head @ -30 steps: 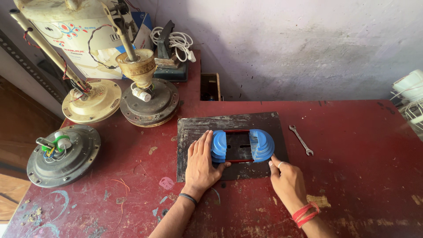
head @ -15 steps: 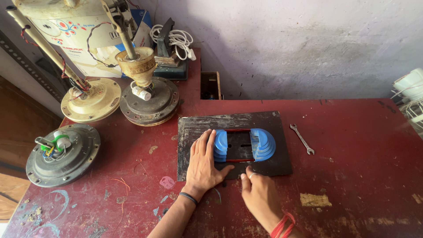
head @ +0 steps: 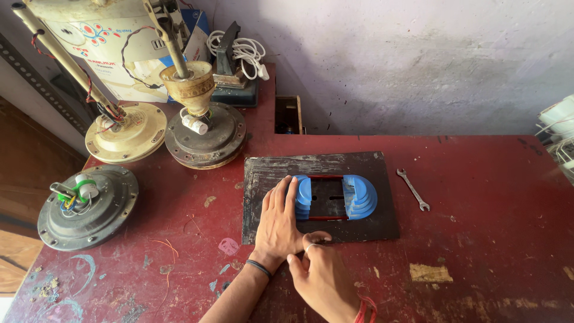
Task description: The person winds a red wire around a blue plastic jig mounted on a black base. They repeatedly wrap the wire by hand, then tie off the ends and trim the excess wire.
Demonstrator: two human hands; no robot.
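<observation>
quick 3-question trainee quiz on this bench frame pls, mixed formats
1. True or false: the left hand lies flat on the dark plate, its fingertips against the blue stepped former.
2. Multiple choice: where does the spanner lie? A) under the left hand B) on the red table, right of the plate C) on top of a fan motor
3. Fill in: the right hand is close beside the left ____.

Key
1. True.
2. B. It lies apart from both hands.
3. Thumb. The right fingers are pinched near the plate's front edge; whether they hold anything cannot be told.
</observation>
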